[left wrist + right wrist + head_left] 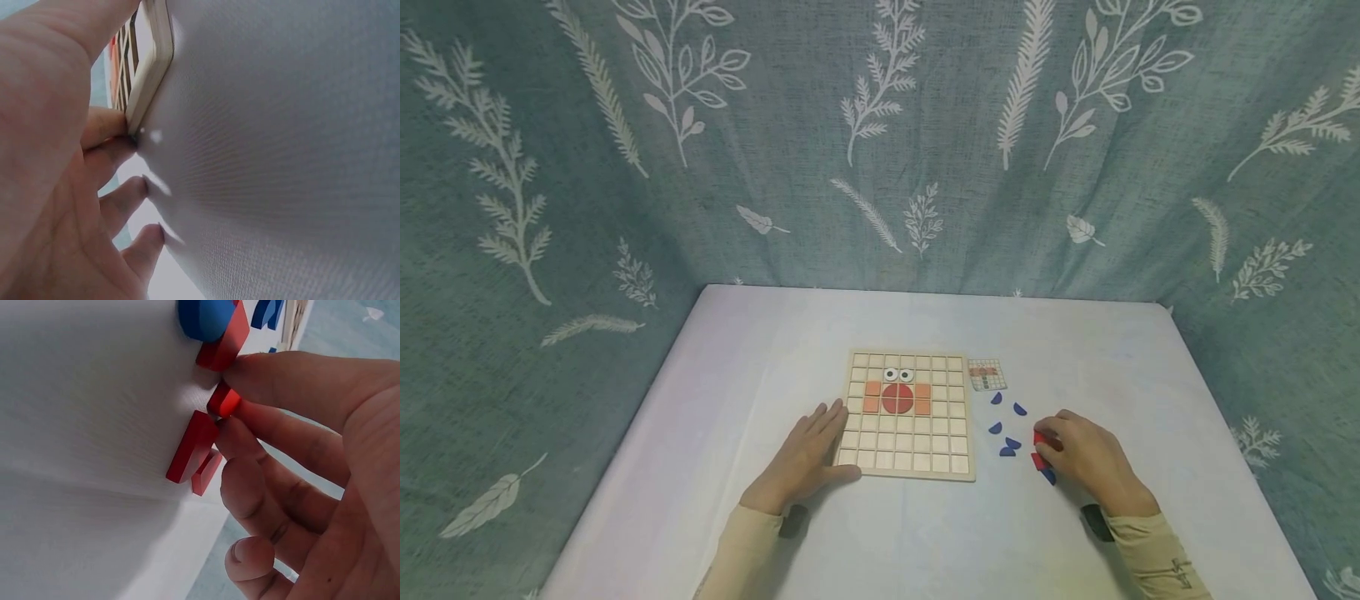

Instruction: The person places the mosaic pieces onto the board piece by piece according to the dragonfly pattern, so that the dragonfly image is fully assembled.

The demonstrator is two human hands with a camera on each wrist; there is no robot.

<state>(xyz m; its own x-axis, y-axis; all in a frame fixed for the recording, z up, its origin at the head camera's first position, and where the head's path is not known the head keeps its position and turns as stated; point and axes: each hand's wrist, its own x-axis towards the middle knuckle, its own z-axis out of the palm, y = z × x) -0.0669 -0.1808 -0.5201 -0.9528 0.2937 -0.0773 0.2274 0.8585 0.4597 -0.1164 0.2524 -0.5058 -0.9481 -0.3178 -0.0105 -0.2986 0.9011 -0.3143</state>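
Observation:
My left hand (805, 454) rests around the near left corner of a wooden grid board (921, 462), thumb along the near edge and fingers at the left side. On the board, two eye pieces (891, 375) sit above a red circle (897, 398) of wedge pieces, with orange squares (872, 389) on both sides. To the board's right, my right hand (1086, 454) pinches a small red block (223, 400) between thumb and index finger. Other red blocks (192, 447) lie around those fingertips on the white cloth. A blue half-round block (203, 319) lies beside one of them.
Several blue half-round blocks (996, 427) lie scattered between the board and my right hand. A small printed pattern card (987, 374) lies by the board's far right corner. Green leaf-patterned curtains (820, 225) stand behind and on both sides of the white table (685, 417).

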